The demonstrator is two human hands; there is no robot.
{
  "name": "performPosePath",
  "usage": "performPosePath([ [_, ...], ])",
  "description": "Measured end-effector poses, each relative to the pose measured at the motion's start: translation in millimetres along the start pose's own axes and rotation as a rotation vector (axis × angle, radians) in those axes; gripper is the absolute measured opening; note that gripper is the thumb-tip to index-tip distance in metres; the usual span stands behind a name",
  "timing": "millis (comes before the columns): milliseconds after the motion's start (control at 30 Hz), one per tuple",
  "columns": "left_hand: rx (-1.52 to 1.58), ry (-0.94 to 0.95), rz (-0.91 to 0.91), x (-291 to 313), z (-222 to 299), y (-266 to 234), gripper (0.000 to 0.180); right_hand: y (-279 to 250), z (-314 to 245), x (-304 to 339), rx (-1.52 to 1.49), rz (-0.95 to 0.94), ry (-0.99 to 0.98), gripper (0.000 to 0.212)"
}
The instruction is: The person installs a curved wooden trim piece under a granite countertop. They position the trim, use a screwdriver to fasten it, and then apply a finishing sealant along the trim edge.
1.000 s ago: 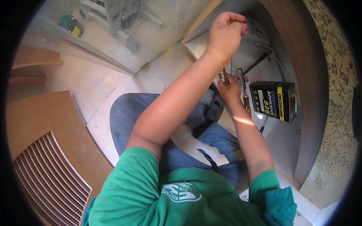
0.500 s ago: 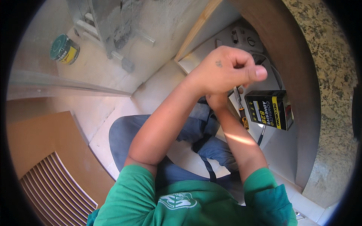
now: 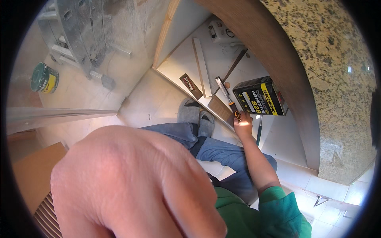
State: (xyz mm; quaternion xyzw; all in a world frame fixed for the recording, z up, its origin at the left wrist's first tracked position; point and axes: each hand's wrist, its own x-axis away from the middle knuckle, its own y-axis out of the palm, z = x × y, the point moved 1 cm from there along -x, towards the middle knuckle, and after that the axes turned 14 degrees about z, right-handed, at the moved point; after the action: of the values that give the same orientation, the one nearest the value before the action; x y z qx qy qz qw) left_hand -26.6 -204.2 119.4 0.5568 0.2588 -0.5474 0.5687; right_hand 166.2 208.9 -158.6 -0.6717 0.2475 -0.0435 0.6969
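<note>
My left hand [image 3: 131, 182] fills the lower left of the view, very close up. Its knuckles are bent and the fingers curl down out of sight, so anything inside them is hidden. At the cabinet's front edge, my right hand [image 3: 243, 126] has its fingers closed on the black and orange handle of a chisel [image 3: 222, 88], whose metal blade points away from me. Just right of the chisel stands a black and yellow rectangular adhesive can [image 3: 256, 97]. A brown rectangular piece [image 3: 221, 109] lies left of the handle, and a dark-handled tool [image 3: 259, 131] lies beside my right hand.
On the white cabinet base [image 3: 178, 59] are a pale wood strip [image 3: 201, 67], a dark strip [image 3: 236, 63], a brown printed box [image 3: 191, 86] and a whitish device [image 3: 220, 32]. A granite counter [image 3: 317, 51] curves along the right. A ladder [image 3: 79, 35] and green bucket [image 3: 44, 77] stand left.
My left hand has come back from over the cabinet to close in front of the view. My right hand, partly covered before, now shows at the chisel's handle. The view has shifted.
</note>
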Motion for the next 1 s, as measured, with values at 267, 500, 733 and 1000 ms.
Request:
performPosePath([
  [267, -0.107, -0.020, -0.029, -4.5, 15.6, 10.6, 0.019, 16.5, -13.3, 0.3, -0.017, 0.010, -0.038, 0.049],
  [500, -0.401, 0.053, 0.557, 8.1, -10.0, -24.8, 0.019, 8.4, -18.1, -2.1, -0.043, -0.304, 0.151, 0.046],
  [733, -0.599, 0.257, 1.623, 32.3, -69.0, -73.4, 0.015, -50.6, -31.6, 19.4, -0.418, -0.230, 0.156, 0.038],
  [1000, -0.685, 0.267, 1.664, 48.8, -104.1, -87.5, 0.038, -158.1, -100.9, 31.9, -0.734, -0.018, 0.270, 0.025],
])
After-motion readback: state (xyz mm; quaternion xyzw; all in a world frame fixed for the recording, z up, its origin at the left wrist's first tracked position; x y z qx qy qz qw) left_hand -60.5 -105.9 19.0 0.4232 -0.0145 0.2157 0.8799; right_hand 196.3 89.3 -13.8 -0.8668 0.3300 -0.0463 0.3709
